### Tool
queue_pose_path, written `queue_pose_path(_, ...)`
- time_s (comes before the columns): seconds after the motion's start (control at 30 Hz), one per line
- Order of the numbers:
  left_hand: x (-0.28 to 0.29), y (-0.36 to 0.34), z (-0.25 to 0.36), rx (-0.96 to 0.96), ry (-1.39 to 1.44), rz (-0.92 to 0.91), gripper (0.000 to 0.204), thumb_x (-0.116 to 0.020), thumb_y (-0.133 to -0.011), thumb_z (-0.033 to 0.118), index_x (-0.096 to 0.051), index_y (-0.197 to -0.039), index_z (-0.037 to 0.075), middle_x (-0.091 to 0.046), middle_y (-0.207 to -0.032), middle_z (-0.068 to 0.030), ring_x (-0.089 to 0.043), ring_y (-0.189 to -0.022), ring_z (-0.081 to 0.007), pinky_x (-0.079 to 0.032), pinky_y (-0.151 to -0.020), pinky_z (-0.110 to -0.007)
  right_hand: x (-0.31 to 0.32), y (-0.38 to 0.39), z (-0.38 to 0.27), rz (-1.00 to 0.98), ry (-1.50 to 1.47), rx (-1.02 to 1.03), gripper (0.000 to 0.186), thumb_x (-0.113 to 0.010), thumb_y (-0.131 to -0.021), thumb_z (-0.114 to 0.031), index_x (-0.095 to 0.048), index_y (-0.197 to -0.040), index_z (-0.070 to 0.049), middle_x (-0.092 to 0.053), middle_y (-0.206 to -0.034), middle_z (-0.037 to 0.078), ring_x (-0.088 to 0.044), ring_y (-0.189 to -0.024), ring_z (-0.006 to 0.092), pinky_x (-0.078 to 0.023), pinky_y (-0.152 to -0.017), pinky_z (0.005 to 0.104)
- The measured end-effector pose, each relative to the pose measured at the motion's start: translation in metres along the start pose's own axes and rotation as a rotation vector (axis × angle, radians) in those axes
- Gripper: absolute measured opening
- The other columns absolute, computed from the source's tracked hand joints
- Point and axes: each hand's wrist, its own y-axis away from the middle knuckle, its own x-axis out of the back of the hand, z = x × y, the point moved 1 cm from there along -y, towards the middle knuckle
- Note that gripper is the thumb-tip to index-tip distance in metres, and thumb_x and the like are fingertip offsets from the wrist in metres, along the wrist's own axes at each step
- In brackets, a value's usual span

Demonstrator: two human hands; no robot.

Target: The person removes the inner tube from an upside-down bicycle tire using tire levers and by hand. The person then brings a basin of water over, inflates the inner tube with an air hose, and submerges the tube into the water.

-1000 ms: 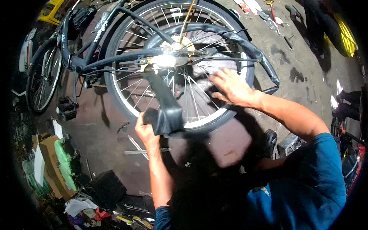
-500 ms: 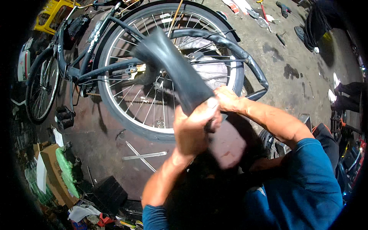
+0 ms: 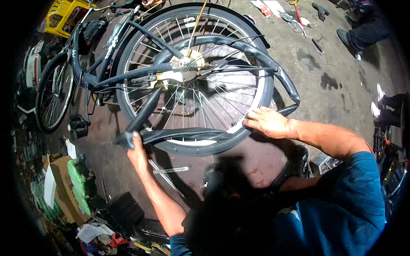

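A bicycle wheel [image 3: 261, 91] with a white rim and black tyre [image 3: 200, 149] lies on its side, still joined to the bicycle's frame [image 3: 124, 79]. A slack black inner tube [image 3: 183, 134] loops over its spokes and out past the far right of the tyre. At the wheel's near left, my left hand [image 3: 137, 147] grips a bend of the tube, slightly blurred. My right hand [image 3: 269, 122] is closed over the near right edge of the tyre, fingertips at the rim. Close to it, one stretch of tube runs in against the tyre; its end there is hidden.
Two metal strips [image 3: 171, 170] lie crossed on the floor below the wheel. A cardboard box [image 3: 64, 185] and green wrapped bundle [image 3: 80, 187] stand at left. A yellow plastic stool [image 3: 62, 17] is far left. Tools, including a black power drill [image 3: 320, 10], and another person's leg [image 3: 367, 36] are far right.
My left hand has swung left and down with the inner tube, which was raised over the wheel and now lies lower across it. My right hand has moved slightly right along the tyre.
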Motion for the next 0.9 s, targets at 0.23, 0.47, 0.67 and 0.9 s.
queue_pose_path(0.23,-0.037,0.128,-0.014,-0.309,0.07,-0.549,0.023,-0.071,-0.079,0.02,-0.064,-0.087,0.0,-0.065,-0.075,-0.0085,-0.061,-0.068,-0.0144,-0.049,-0.062,-0.028,0.001,-0.02,0.001,-0.062,-0.204,-0.04,0.031,-0.059,-0.07,-0.005,-0.06,-0.1,-0.002,-0.054,-0.09,0.014,-0.054,-0.09,0.0321,-0.046,-0.076,0.039)
queue_pose_path(0.47,-0.136,0.156,-0.046,-1.307,-0.772,-0.54,0.038,-0.056,-0.076,0.025,-0.056,-0.108,0.005,-0.059,-0.098,-0.0095,-0.056,-0.091,-0.0229,-0.042,-0.074,-0.035,-0.009,-0.037,-0.027,-0.061,-0.248,-0.053,0.02,-0.055,-0.073,-0.008,-0.058,-0.092,-0.001,-0.052,-0.084,0.014,-0.055,-0.086,0.0338,-0.046,-0.072,0.0424)
queue_pose_path(0.67,-0.136,0.15,-0.064,-1.245,-0.835,-0.441,0.034,-0.063,-0.072,0.031,-0.058,-0.097,0.007,-0.057,-0.088,-0.0073,-0.054,-0.082,-0.0235,-0.04,-0.071,-0.038,0.003,-0.034,-0.028,-0.046,-0.143,0.154,0.026,-0.054,-0.071,-0.009,-0.06,-0.095,-0.005,-0.053,-0.092,0.01,-0.054,-0.089,0.0308,-0.05,-0.069,0.0384)
queue_pose_path(0.9,-0.123,0.137,-0.063,-1.145,-1.02,-0.615,0.022,-0.063,-0.071,0.033,-0.061,-0.082,0.013,-0.055,-0.08,-0.0043,-0.053,-0.079,-0.0215,-0.039,-0.066,-0.039,-0.001,-0.022,-0.004,0.007,-0.046,0.219,0.033,-0.054,-0.072,-0.015,-0.061,-0.104,-0.009,-0.054,-0.092,0.005,-0.053,-0.084,0.026,-0.051,-0.065,0.0346)
